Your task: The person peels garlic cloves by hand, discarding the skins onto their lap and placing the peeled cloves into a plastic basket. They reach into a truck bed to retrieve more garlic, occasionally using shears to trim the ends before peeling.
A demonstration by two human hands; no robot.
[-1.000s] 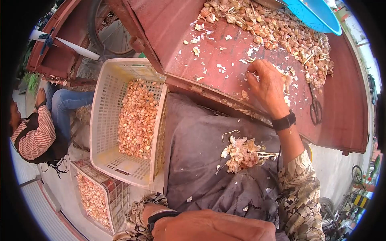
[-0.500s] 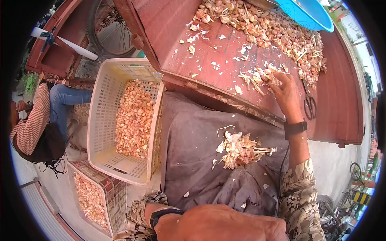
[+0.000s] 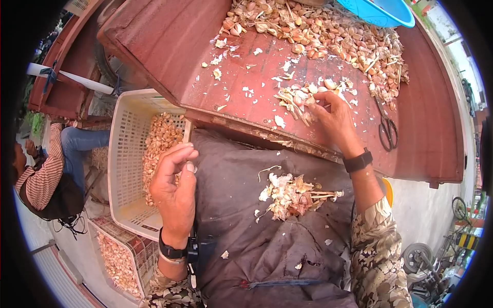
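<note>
My right hand (image 3: 336, 120) reaches onto the red metal bed, thumb and fingers closing at a garlic clove (image 3: 310, 100) on the edge of a small heap of cloves and stems (image 3: 294, 98). My left hand (image 3: 175, 192) is raised in front of the pale plastic crate (image 3: 123, 149), its fingers curled toward the thumb; what it holds, if anything, is hard to make out. Peeled-apart cloves (image 3: 159, 131) lie in that crate, partly hidden by the hand. Across the dark cloth on my lap (image 3: 226, 205) rests a clump of garlic skins and stalks (image 3: 292, 197).
A large garlic pile (image 3: 318, 36) covers the back of the red bed (image 3: 246, 102), below a blue basin (image 3: 382, 13). Black-handled scissors (image 3: 387, 131) lie right of my hand. A second crate of garlic (image 3: 118, 256) stands lower left. Another person in a striped sleeve (image 3: 49, 159) sits at left.
My left hand has risen from low in front of me to the left, beside the crate. My right hand stays at the small heap. The whole view has shifted somewhat.
</note>
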